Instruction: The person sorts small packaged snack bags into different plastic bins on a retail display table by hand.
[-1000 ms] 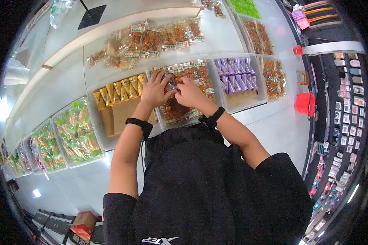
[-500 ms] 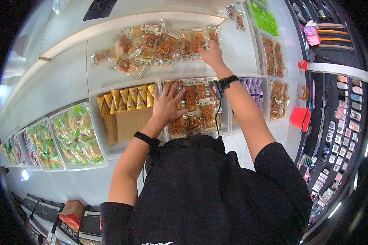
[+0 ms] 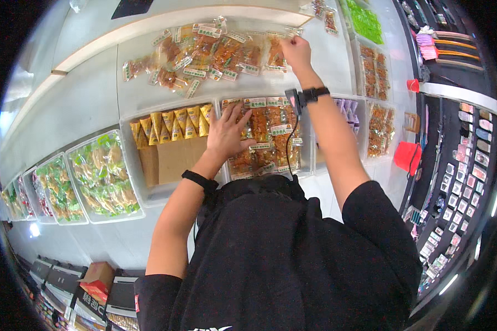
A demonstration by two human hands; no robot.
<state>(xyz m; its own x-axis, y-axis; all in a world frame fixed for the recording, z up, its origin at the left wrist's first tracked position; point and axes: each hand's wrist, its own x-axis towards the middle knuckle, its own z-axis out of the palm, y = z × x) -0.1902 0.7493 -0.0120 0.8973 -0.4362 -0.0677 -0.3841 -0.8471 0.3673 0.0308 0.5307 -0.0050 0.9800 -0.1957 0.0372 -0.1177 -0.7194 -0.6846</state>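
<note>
My left hand (image 3: 225, 135) lies with spread fingers on the clear snack packets (image 3: 276, 118) filling a translucent bin (image 3: 306, 157). These packets hold brown, glossy food and carry white labels. My right hand (image 3: 297, 54) is closed at the right end of a loose pile of similar packets (image 3: 223, 52) on the pale surface behind the bins. Its fingers pinch a clear snack packet (image 3: 294, 31), mostly hidden by the hand. Another packet (image 3: 275, 51) lies just left of those fingers.
Left of the packet bin, a bin holds a row of gold cone-shaped packs (image 3: 176, 124) above bare cardboard (image 3: 179, 160). Farther left are bins of green-and-tan packets (image 3: 105, 176). Purple packs (image 3: 348, 113) sit under my right forearm. A red bucket (image 3: 407, 158) stands at right.
My right hand has moved slightly up and right, its fingers going from spread over the packets to closed. The left hand stays almost in place on the bin's packets.
</note>
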